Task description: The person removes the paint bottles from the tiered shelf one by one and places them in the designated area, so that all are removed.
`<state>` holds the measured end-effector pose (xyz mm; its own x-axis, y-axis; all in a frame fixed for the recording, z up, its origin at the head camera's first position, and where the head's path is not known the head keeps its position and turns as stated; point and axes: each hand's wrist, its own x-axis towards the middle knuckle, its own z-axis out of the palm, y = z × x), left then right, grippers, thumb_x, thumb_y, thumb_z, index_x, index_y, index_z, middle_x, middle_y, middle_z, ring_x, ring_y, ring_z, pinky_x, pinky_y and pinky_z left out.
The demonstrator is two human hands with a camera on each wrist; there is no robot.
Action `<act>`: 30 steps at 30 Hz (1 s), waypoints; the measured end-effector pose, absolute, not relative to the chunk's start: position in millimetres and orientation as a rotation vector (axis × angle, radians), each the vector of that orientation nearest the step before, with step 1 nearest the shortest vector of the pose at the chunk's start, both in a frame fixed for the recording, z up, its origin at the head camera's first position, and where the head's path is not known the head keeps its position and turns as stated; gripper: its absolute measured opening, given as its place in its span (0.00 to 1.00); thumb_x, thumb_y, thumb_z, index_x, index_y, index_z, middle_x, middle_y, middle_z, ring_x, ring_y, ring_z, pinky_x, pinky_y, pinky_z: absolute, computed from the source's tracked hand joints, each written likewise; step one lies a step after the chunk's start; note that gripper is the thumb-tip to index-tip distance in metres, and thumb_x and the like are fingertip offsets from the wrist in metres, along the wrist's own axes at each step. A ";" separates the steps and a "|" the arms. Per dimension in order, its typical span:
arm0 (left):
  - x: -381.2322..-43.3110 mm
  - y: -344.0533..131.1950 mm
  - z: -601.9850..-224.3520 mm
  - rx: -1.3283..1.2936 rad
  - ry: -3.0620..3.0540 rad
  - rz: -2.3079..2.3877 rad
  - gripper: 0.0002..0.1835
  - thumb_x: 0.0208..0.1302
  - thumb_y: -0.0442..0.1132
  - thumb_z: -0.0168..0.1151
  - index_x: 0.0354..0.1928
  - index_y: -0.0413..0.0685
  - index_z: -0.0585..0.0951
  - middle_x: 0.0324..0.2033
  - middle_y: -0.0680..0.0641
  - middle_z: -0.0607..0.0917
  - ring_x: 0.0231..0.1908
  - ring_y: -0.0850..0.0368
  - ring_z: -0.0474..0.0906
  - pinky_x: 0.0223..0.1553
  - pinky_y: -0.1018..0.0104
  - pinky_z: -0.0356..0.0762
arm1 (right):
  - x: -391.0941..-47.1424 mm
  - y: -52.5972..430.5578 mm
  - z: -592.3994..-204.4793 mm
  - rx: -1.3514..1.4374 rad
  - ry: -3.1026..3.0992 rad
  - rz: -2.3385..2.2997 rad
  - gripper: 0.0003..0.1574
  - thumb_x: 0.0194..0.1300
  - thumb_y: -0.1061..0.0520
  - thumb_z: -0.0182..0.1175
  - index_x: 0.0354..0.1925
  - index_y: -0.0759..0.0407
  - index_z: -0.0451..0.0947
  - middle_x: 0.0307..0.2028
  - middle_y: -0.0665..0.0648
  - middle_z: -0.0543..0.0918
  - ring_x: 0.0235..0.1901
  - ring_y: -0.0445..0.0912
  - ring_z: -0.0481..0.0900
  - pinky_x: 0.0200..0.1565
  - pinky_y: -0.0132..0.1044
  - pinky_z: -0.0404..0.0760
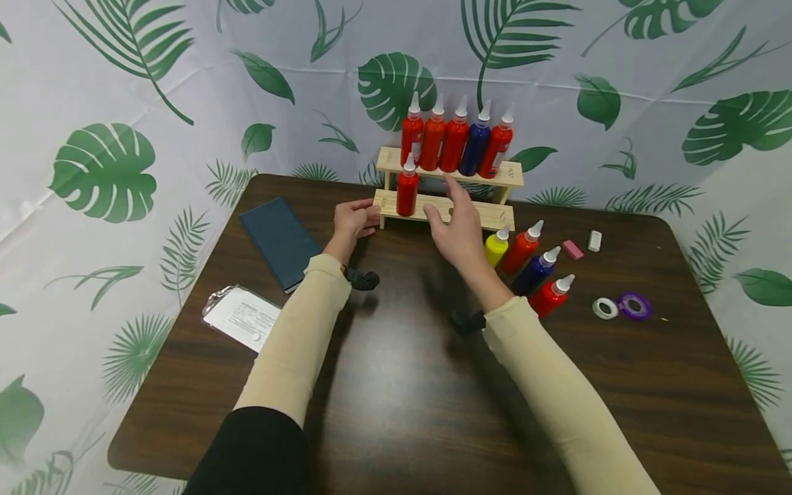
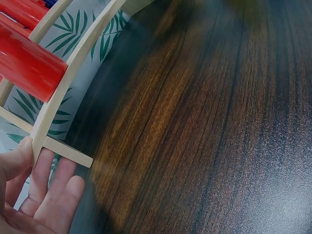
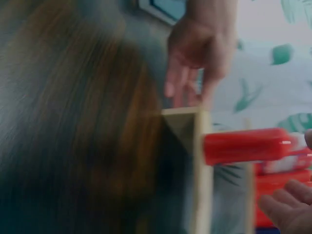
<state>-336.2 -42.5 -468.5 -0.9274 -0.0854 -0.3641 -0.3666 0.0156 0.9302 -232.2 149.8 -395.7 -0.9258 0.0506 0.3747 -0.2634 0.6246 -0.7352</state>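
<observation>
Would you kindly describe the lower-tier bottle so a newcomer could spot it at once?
At the back of the dark table stands a two-tier wooden rack. On its lower tier, toward the left end, is a red bottle with a white nozzle. It stands alone; five others share the upper tier.

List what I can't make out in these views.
Head: print on the clipped sheet, too small; its lower-right end, hidden by the left sleeve.
Left wrist: front red bottle, nozzle cut off by left edge.
Right wrist: right hand, partly cut off by right edge.

Card print [image 1: 243, 316], bottle labels [image 1: 497, 158] — all illegible
</observation>
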 end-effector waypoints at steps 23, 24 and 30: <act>-340.9 -39.3 -470.0 -0.491 2.101 1.983 0.17 0.61 0.41 0.67 0.52 0.49 0.83 0.39 0.43 0.88 0.36 0.53 0.86 0.42 0.57 0.83 | -294.7 119.7 -415.3 -0.002 -2.575 1.512 0.34 0.70 0.52 0.56 0.71 0.51 0.59 0.63 0.55 0.72 0.61 0.48 0.71 0.63 0.41 0.69; -340.7 -39.6 -469.8 -0.492 2.102 1.983 0.17 0.62 0.41 0.67 0.53 0.49 0.83 0.39 0.43 0.88 0.36 0.54 0.86 0.42 0.57 0.83 | -292.3 120.5 -415.7 0.009 -2.554 1.526 0.34 0.70 0.52 0.56 0.71 0.51 0.60 0.63 0.55 0.72 0.61 0.48 0.71 0.63 0.41 0.70; -339.2 -41.3 -468.7 -0.495 2.115 1.992 0.17 0.62 0.42 0.66 0.53 0.50 0.83 0.39 0.43 0.87 0.37 0.54 0.86 0.40 0.58 0.83 | -265.2 133.3 -415.9 0.046 -2.456 1.640 0.34 0.68 0.52 0.59 0.69 0.53 0.63 0.61 0.58 0.74 0.59 0.52 0.73 0.60 0.43 0.73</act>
<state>-339.2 -41.3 -468.7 -0.9252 -0.1083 -0.3638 -0.3696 0.0393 0.9284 -265.2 133.3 -415.9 -0.9818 0.0785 0.1730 -0.1297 0.3884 -0.9123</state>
